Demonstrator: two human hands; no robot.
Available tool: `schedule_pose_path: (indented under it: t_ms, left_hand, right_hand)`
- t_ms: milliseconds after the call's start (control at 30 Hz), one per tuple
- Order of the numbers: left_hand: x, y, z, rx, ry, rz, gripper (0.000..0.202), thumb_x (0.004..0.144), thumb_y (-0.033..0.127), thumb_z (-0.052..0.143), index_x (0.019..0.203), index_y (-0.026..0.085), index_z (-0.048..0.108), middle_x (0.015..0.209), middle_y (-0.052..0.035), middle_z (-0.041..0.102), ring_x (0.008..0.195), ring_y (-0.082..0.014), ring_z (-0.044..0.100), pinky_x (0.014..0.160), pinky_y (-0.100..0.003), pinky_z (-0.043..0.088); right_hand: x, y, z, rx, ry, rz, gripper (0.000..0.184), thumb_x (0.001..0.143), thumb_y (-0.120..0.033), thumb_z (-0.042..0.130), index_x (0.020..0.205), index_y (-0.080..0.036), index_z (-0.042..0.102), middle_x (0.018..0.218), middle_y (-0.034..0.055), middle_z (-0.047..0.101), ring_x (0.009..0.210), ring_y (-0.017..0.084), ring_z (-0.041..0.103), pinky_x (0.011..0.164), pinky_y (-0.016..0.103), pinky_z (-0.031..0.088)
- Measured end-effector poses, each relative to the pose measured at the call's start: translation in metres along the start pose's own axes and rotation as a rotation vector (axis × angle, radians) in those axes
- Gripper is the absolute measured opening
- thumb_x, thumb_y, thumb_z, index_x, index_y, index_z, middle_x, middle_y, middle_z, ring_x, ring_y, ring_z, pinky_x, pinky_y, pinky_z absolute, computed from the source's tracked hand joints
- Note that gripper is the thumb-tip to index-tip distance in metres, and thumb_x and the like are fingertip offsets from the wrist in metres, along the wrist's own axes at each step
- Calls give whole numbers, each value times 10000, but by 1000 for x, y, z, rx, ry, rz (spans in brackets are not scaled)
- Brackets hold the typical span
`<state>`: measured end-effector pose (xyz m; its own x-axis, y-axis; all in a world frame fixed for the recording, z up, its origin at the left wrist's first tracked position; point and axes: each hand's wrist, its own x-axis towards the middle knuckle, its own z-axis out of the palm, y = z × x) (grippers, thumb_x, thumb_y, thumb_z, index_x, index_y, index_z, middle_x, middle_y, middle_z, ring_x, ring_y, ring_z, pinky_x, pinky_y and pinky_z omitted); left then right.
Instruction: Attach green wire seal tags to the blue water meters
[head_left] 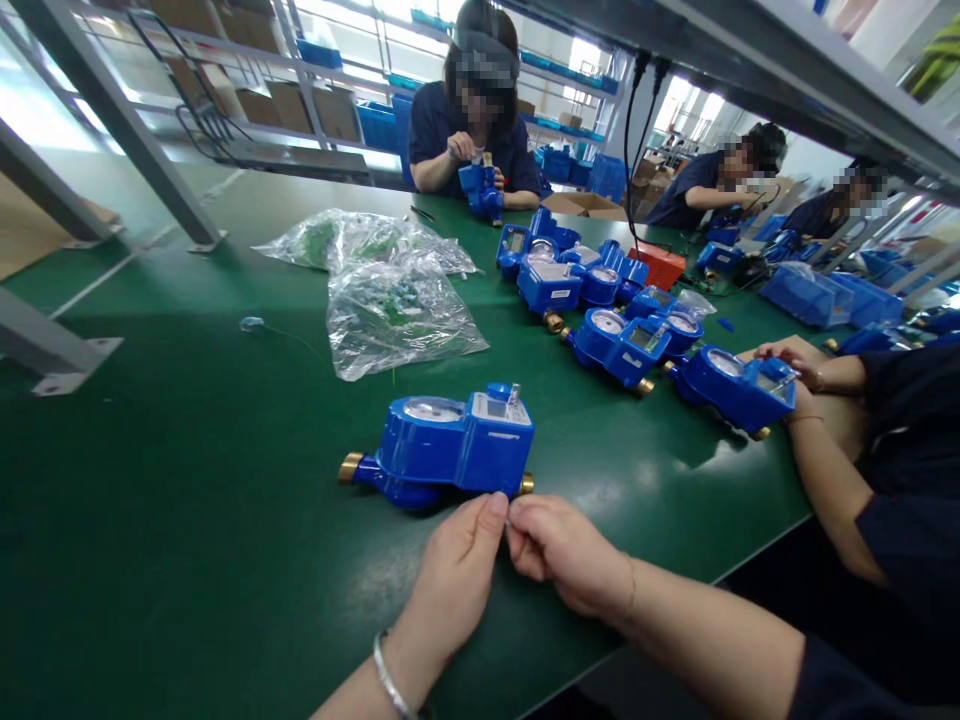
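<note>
Grip: left hand (459,570) and right hand (561,558) are pinched fingertip to fingertip on something too small to be made out | Thing: a blue water meter (444,445) is set just beyond them on the green table (187,520) (brass ends showing) | Around: plastic bags (390,300) are seen behind; more meters (607,300) and a co-worker's hands (795,365) to the right.

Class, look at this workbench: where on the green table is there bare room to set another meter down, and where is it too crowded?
Bare green table lies left of the nearest blue meter, stretching back past the plastic bags toward the metal frame foot. A narrow strip runs between that meter and the bags. The right side is crowded: clustered meters beside a co-worker's hands.
</note>
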<state>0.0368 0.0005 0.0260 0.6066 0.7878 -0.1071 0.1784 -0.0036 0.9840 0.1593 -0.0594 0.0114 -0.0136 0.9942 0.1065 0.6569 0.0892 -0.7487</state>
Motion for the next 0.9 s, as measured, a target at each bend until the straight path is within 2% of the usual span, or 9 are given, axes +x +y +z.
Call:
schedule_pose_path:
  t_ms: [100,200,333,400,500,567,767,833,900]
  left_hand:
    - [1,-3,-2,-80,-8,-40,350,856,458,465,686,168,562,729,-29,575,733,-188,501,699,-259,402]
    - [1,-6,-1,-179,-46,-64,353,855,465,477,734,150,579,753,-34,565,743,-180,479,714,-268,407]
    - [1,-7,2,-218,-42,-85,337,868,453,474,788,147,587,776,-25,543,731,-154,449,700,-256,397]
    - [0,-6,3,-231,-35,-83,327,870,447,474,784,151,583,790,-26,549,750,-155,454,712,-253,395]
    - [0,-5,3,-233,-26,-98,357,862,462,478,686,157,537,718,-12,529,702,-147,450,672,-243,388]
    - [0,-4,3,-241,-19,-118,370,846,475,494,651,161,511,692,-5,516,664,-140,438,634,-238,381]
    - [2,-10,4,-375,19,-218,414,786,514,562,595,167,441,539,55,347,507,-91,284,476,-201,266]
    - [2,-10,5,-410,24,-228,425,771,515,581,584,171,417,539,56,343,505,-89,287,477,-201,270]
    - [2,-10,7,-424,21,-216,392,766,506,591,623,164,462,590,33,417,551,-103,360,523,-211,327]
  right_hand:
    - [-3,-3,0,-274,158,-91,290,940,-264,300,786,-158,521,669,30,566,609,140,507,570,263,337]
    - [-5,1,-7,-652,298,-321,208,911,-259,373,809,-166,529,712,55,550,656,182,466,601,316,297]
    - [1,9,-9,-647,297,-476,210,891,-207,378,715,-180,490,635,31,523,593,164,439,570,311,273]
    - [4,9,-3,-438,269,-358,264,917,-233,334,701,-178,475,625,27,532,574,146,458,563,292,299]
    - [3,3,9,-10,177,18,375,972,-284,204,715,-184,458,582,-8,518,512,103,470,513,230,325]
    - [0,-1,14,93,161,151,387,980,-305,184,738,-187,463,588,-15,523,513,97,483,502,211,334]
    - [-5,-1,5,-530,289,-176,273,934,-253,299,781,-165,507,720,68,562,681,186,510,641,306,364]
    - [-3,-3,1,-451,251,-140,243,920,-222,314,784,-165,506,713,54,556,658,168,500,628,290,354]
    - [1,-8,0,-187,232,1,219,902,-201,335,763,-173,501,680,20,538,609,134,474,590,259,330]
